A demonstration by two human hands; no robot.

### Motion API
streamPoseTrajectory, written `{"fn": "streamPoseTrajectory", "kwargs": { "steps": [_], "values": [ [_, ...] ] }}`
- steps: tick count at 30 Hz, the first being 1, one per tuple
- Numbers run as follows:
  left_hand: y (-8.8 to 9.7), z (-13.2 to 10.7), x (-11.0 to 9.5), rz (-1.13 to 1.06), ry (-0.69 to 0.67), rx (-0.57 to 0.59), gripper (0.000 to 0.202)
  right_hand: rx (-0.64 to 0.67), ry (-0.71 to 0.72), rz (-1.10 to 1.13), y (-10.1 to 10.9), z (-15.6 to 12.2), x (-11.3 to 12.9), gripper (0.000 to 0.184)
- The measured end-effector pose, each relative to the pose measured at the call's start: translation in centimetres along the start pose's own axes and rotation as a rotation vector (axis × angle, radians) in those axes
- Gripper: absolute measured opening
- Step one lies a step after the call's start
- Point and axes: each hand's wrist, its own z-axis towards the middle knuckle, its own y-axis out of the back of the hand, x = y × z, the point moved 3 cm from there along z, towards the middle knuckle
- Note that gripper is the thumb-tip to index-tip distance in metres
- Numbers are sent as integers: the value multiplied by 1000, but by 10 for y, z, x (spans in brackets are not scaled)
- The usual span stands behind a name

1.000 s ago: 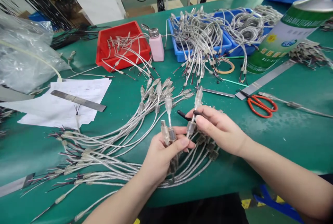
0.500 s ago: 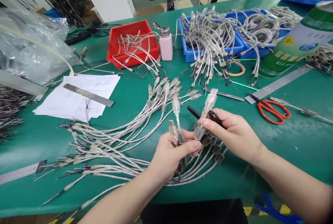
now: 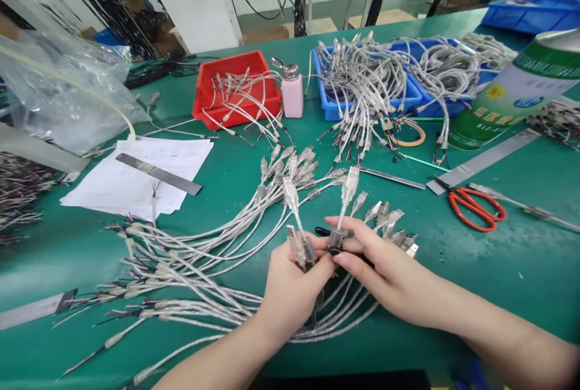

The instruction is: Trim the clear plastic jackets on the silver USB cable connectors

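Some USB cables (image 3: 291,195) gripped in left hand (image 3: 294,281); right hand (image 3: 380,266) pinches another cable (image 3: 350,185) and black item (image 3: 335,251). Scissors (image 3: 478,209) lie right.

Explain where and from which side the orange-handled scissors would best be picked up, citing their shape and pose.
Probably by the orange loops, coming from the near right side. The scissors lie flat, loops to the right and dark blades pointing left and away, at the end of the metal ruler. A cable lies just beyond the loops, so the near side looks freer.
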Motion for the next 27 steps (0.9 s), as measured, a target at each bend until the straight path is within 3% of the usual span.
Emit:
{"fn": "streamPoseTrajectory", "kwargs": {
  "steps": [7, 12, 17, 21, 24, 27],
  "values": [
    [-3, -4, -5, 97, -75, 19, 6, -117, 77, -29, -2, 1, -3, 21],
    [-6, -7, -5, 177, -68, 76, 13, -235, 48, -127, 10, 6, -12, 33],
    [-1, -1, 0, 14, 8, 45, 22, -111, 55, 47, 10, 5, -6, 27],
    [0, 0, -1, -10, -2, 4, 24, -43, 18, 5, 2, 2, -2, 28],
    [-2, -1, 0, -38, 55, 44, 22, -115, -4, -58, 5, 5, -4, 21],
    [-4, -1, 1, -146, 127, 104, 24, -246, 7, -85, 13, 10, -9, 31]
  ]
}}
